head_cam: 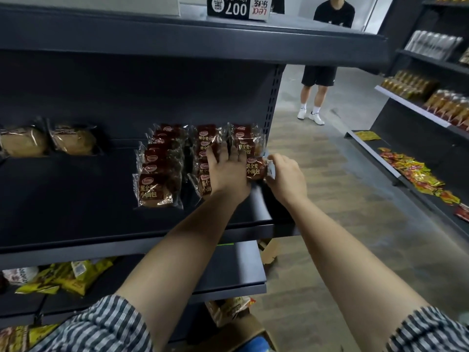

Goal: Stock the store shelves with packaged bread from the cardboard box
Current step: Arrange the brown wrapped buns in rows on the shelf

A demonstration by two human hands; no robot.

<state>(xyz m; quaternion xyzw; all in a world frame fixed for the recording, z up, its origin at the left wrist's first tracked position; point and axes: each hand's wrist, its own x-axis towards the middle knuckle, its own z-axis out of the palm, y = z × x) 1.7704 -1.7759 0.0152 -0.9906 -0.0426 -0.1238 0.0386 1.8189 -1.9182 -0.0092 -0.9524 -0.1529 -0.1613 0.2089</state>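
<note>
I'm pinching the red-brown wrapped bread packet (255,170) with my right hand (286,177); left hand (226,171) pressing flat, just beside, on the dark metal shelf (76,199).

One head-worn wide-angle camera looks forward and down from close up at a dark shelf (76,199), both forearms reaching in from the bottom edge, an aisle floor (330,199) at right.

Three rows of bread packets on the shelf (76,199), centre frame.
The left row (160,168) stands apart from the middle row (205,148) and right row (245,141). The left hand (227,171) lies across those two, and beside it the right hand (286,176) pinches a packet (256,170) at the right row's front. Two wrapped buns (73,139) sit far left, and the cardboard box (243,331) lies bottom centre.
</note>
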